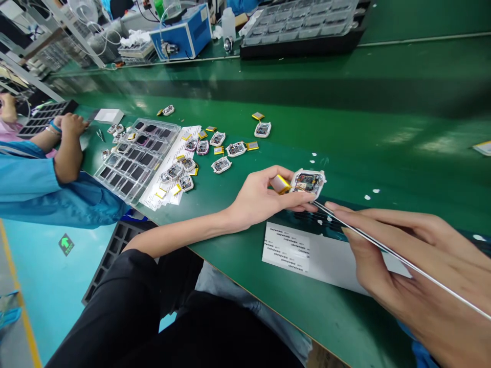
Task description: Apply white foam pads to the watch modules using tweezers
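Observation:
My left hand grips a small watch-like case with its circuit board facing up. A yellow-edged battery hangs at the case's left side, by my fingers. Long metal tweezers lie in the grip of my right hand, and their tip meets the lower edge of the case near my left thumb. Beneath the hands rests a white printed sheet, partly covered by my right hand. Small white scraps are scattered on the green bench around the case.
More open watch cases with batteries lie to the left, some on printed paper. Beyond them is a clear compartment tray. A co-worker's hand is at far left. A blue box and a tray stack stand at the back.

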Available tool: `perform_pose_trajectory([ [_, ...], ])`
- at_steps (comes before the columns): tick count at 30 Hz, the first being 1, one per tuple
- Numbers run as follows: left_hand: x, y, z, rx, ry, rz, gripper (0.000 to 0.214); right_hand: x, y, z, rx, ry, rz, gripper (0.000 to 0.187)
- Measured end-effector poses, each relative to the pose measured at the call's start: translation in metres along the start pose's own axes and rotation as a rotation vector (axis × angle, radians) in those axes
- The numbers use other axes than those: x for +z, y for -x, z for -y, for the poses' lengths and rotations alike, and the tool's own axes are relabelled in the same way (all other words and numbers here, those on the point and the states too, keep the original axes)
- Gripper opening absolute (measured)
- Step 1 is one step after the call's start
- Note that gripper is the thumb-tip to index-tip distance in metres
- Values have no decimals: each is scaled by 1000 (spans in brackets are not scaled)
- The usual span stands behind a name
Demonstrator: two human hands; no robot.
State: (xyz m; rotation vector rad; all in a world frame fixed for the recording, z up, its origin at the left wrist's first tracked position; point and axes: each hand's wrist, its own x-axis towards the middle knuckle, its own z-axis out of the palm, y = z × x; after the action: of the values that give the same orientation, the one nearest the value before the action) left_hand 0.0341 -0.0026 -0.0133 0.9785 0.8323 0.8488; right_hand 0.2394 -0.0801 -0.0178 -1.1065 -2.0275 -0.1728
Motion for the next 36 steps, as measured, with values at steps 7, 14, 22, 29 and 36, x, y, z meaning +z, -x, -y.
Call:
perform_pose_trajectory([
  [7, -17, -20, 9, 21, -194, -92, 44, -12, -12, 9, 45, 61, 53, 87],
  [14, -42, -44, 9, 183, -554, -201, 41, -5, -13, 5, -124, 49, -71, 87],
  [22, -39, -39, 10, 565, -1466, -90, 19, -8, -14, 2, -187, 65, -104, 86],
  [29, -55, -74, -22, 423, -1571, -252, 33, -9, -21, 1, -245, 97, -127, 84],
  [36, -87, -118, -55, 126, -1542, -454, 28, -10, -22, 3, -277, 158, -122, 71],
])
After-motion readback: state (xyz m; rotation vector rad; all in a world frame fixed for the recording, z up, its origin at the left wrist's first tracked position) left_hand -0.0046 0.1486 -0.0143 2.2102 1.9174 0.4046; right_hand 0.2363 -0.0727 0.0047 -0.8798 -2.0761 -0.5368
